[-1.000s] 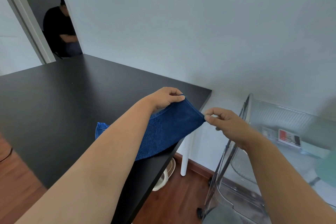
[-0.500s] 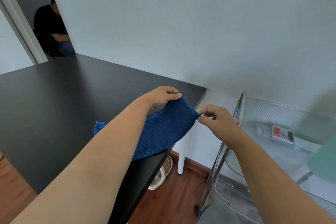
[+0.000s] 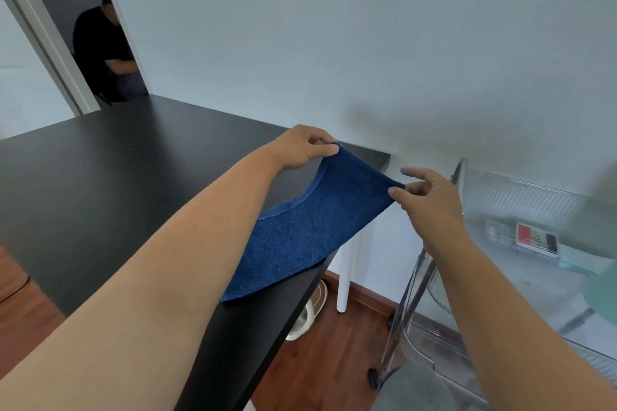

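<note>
From the head camera, my left hand pinches one top corner of the blue towel between thumb and fingertips. My right hand pinches the other top corner, its index finger held straight above the pinch. The hands are apart, and the towel's top edge is stretched between them, lifted above the black tabletop. The towel's lower part lies on the tabletop along its right edge, near the far corner. To the right, beyond the tabletop, stands a clear plastic cart, with a white table leg beside it on the wooden floor. A person in black sits in the doorway at far left.
</note>
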`<action>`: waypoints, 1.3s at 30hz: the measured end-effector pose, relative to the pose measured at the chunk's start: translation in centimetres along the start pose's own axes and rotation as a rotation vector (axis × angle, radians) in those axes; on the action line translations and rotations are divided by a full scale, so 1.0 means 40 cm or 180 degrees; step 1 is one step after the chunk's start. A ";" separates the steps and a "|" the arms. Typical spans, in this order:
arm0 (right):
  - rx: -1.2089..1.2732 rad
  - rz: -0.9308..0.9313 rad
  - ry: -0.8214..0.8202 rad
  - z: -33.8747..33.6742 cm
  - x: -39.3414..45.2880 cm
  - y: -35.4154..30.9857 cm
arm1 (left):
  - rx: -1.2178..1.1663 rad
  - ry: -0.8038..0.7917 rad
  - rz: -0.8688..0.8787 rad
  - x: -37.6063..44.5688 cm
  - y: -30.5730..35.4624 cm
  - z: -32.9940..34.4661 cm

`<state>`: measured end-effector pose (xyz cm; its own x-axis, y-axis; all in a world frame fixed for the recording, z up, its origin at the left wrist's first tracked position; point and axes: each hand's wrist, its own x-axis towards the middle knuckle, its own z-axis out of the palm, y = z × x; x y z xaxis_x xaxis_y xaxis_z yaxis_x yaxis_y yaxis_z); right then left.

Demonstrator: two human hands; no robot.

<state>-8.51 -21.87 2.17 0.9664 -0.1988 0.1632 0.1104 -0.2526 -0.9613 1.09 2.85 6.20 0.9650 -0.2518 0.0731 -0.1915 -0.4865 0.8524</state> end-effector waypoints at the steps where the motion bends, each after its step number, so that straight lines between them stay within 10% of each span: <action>1: -0.0001 -0.0079 0.0045 0.007 -0.002 -0.008 | -0.0054 0.0029 0.0006 -0.004 0.007 -0.008; 10: 0.0157 -0.0961 -0.0697 0.176 -0.172 -0.089 | -0.1472 -0.0122 -0.0821 -0.192 -0.071 -0.160; 28: -0.1283 -0.2232 -0.1539 0.371 -0.402 -0.007 | 0.0970 0.0419 -0.1502 -0.418 -0.190 -0.185; 39: -0.1674 -0.1775 -0.1648 0.385 -0.403 -0.013 | 0.1428 0.0353 -0.1604 -0.451 -0.183 -0.150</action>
<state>-20.57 -3.94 -3.39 0.8024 0.4969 0.3305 0.5936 -0.6070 -0.5284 -13.84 15.96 1.73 0.9639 0.1720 -0.2034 0.2534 -0.8276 0.5008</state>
